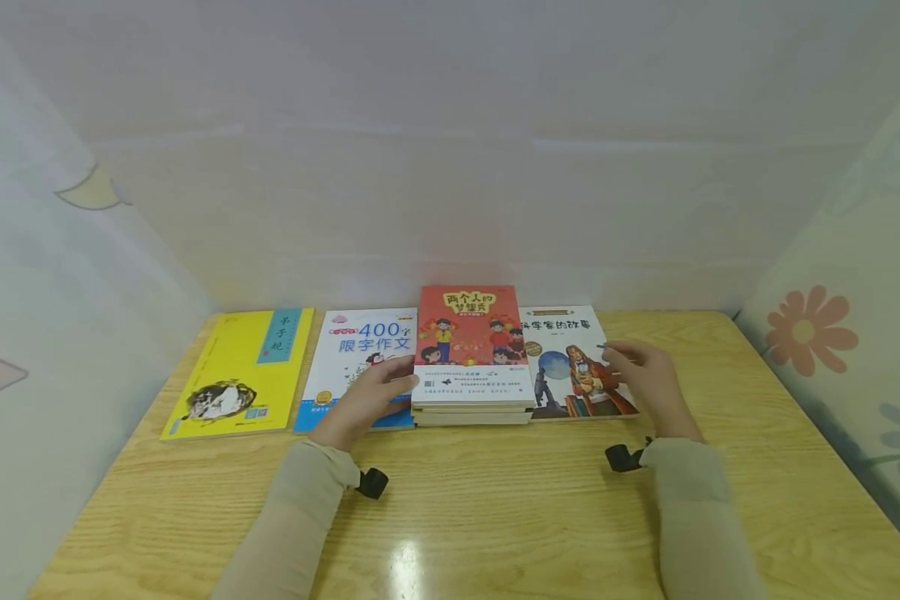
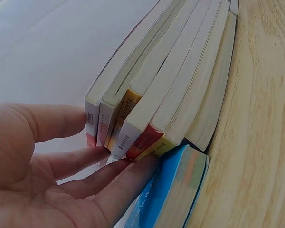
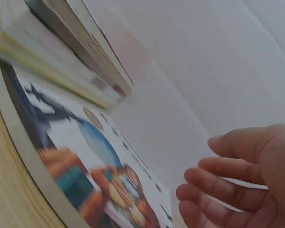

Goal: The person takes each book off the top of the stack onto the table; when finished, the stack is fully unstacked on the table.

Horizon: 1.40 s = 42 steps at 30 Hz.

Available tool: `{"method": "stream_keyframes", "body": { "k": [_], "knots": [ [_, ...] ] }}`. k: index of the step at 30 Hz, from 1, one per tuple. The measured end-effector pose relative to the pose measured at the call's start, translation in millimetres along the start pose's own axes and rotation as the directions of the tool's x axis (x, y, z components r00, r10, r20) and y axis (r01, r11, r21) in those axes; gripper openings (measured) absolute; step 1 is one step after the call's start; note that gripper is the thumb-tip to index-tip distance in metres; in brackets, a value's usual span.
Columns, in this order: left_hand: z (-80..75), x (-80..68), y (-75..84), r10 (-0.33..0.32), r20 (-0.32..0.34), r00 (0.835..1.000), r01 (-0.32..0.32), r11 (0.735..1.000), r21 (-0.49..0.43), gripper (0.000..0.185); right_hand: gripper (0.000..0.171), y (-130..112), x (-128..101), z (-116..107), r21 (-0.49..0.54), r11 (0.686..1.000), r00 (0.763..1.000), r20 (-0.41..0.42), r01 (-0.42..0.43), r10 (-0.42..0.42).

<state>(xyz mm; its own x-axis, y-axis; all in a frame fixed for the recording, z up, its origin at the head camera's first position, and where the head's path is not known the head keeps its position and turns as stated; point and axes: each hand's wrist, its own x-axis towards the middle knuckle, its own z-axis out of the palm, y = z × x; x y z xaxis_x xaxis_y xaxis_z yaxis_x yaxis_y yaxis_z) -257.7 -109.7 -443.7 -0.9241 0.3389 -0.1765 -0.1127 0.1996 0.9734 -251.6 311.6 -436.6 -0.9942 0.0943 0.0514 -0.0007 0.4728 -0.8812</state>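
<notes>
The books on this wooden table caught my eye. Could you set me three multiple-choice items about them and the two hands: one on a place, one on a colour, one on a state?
1. Where does the stack of books lie?
A. Between the blue-and-white book and the scientist picture book
B. At the far left end
C. On the floor

2. What colour is the cover of the leftmost book?
A. Green
B. Yellow
C. Black

3. How is the left hand?
A. Clenched in a fist away from the books
B. Fingers straight, touching the stack's side
C. Lifting a book in the air

Answers:
1 A, the head view shows the stack flanked by those two.
2 B, its cover is plainly yellow.
3 B, the left wrist view shows the fingers laid against the spines; the right hand hovers open over the picture book.
</notes>
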Motion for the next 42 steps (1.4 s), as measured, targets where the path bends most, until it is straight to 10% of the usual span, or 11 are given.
{"method": "stream_keyframes", "body": {
  "k": [11, 18, 42],
  "knots": [
    [-0.1, -2.9, 2.0, 0.005, 0.012, 1.000, -0.004, 1.000, -0.006, 0.061, 0.045, -35.9, -7.8, 59.2, 0.035, 0.989, 0.978, 0.152, 0.141, -0.145],
    [0.0, -2.2, 1.1, 0.012, 0.015, 1.000, -0.012, 1.000, -0.007, 0.061, 0.070, -41.8, -14.4, 84.3, -0.032, 0.997, 0.965, 0.253, 0.071, -0.060],
    [-10.2, 1.4, -8.9, -0.026, 0.029, 0.999, 0.030, 0.988, -0.151, 0.060, 0.071, -31.6, -6.0, 80.8, 0.103, 0.994, 0.942, 0.335, -0.048, 0.011]
  ]
}}
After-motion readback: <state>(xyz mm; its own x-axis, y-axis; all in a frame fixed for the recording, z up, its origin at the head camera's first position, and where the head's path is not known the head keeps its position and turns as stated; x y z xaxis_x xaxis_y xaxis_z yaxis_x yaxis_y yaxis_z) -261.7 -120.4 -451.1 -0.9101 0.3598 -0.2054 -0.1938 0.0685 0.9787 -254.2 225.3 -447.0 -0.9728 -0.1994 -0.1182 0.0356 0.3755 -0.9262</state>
